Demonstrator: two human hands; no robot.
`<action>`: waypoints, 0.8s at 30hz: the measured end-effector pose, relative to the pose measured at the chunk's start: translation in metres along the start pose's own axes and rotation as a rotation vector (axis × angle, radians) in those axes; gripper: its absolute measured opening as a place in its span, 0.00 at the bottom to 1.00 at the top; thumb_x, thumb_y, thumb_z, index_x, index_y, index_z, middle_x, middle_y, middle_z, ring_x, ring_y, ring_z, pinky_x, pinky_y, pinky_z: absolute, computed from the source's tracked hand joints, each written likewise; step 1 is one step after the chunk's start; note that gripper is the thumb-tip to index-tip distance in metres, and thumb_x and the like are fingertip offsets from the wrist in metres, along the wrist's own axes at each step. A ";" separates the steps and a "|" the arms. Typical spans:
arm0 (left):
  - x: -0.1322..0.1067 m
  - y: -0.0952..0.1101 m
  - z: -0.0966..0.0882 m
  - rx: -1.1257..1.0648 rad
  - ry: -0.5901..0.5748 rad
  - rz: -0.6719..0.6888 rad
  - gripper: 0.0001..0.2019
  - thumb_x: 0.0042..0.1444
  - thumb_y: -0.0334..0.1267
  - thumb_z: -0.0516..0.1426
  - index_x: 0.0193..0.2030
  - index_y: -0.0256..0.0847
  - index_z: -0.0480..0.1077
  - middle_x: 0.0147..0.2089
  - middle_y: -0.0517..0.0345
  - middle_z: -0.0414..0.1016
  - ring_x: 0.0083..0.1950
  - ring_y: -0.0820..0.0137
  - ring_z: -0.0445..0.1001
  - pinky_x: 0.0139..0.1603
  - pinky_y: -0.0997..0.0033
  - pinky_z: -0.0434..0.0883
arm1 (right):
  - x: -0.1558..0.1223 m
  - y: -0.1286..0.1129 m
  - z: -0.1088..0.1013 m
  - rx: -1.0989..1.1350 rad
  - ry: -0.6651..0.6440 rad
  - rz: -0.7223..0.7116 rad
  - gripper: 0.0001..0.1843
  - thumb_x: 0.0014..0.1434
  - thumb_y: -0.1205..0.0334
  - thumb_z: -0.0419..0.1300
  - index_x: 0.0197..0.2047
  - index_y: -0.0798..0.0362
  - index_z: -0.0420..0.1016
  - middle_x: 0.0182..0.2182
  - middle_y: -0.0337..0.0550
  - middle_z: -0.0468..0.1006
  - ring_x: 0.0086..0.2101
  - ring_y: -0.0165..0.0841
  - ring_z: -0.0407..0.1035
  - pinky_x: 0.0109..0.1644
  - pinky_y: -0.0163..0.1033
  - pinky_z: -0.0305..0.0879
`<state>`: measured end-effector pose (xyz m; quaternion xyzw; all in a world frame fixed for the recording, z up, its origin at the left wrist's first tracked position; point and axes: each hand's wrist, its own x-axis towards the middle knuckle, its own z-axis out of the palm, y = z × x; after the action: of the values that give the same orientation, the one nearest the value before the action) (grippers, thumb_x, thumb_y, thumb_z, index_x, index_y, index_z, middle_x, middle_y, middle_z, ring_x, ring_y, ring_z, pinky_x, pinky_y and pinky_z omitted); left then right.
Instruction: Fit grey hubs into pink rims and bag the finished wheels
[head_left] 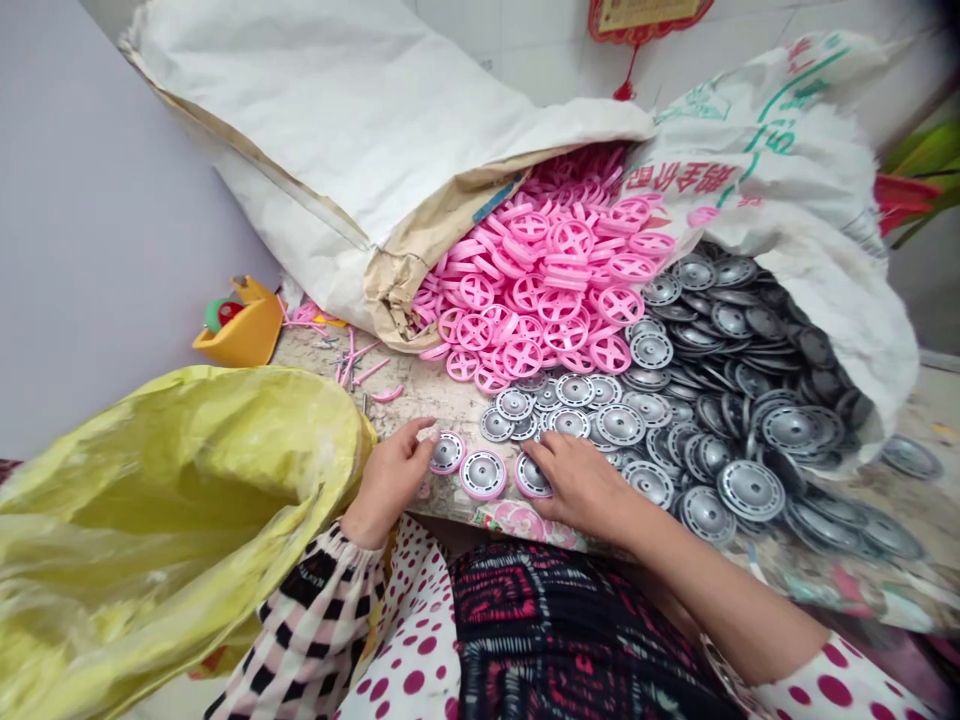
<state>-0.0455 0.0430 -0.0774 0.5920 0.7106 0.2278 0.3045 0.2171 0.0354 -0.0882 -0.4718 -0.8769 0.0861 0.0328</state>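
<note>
Three assembled wheels, grey discs set in pink rims, lie in a row at the table's front. My left hand (391,475) is beside the left wheel (448,453); its thumb tip meets the edge, and index finger and thumb are apart. Between my hands lies the middle wheel (483,473). My right hand (581,482) grips the right wheel (529,477), with fingers over the far side and thumb at the near side, hiding part of it. Behind them are loose grey discs (619,425) and a heap of pink rims (559,290).
A white sack (360,110) spills the rims; a printed sack (840,240) spills the discs. The open yellow bag (225,400) stands at the left, below table height. A yellow holder (244,325) and pink scraps (352,360) lie at the table's left end.
</note>
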 end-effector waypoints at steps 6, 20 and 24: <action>-0.020 0.039 0.010 -0.513 -0.248 -0.025 0.26 0.54 0.47 0.57 0.57 0.37 0.66 0.32 0.58 0.72 0.28 0.73 0.69 0.29 0.73 0.67 | -0.005 -0.007 -0.021 0.045 0.160 -0.012 0.29 0.52 0.54 0.62 0.56 0.55 0.65 0.43 0.50 0.71 0.42 0.42 0.65 0.46 0.44 0.59; 0.001 0.022 -0.009 -0.921 -0.109 -0.170 0.28 0.40 0.34 0.67 0.51 0.38 0.67 0.40 0.57 0.74 0.32 0.76 0.71 0.29 0.78 0.67 | -0.010 -0.021 -0.027 0.300 0.173 -0.045 0.31 0.61 0.46 0.55 0.63 0.51 0.60 0.53 0.54 0.67 0.50 0.43 0.63 0.53 0.49 0.61; 0.009 -0.001 -0.008 -0.849 -0.122 -0.300 0.28 0.40 0.34 0.67 0.50 0.36 0.67 0.36 0.58 0.74 0.28 0.78 0.69 0.25 0.80 0.63 | -0.016 -0.017 -0.014 0.307 0.145 -0.049 0.20 0.65 0.54 0.52 0.57 0.51 0.68 0.48 0.51 0.71 0.46 0.40 0.66 0.51 0.46 0.63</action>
<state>-0.0529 0.0520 -0.0736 0.3174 0.6129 0.4171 0.5913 0.2134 0.0148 -0.0707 -0.4447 -0.8600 0.1840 0.1697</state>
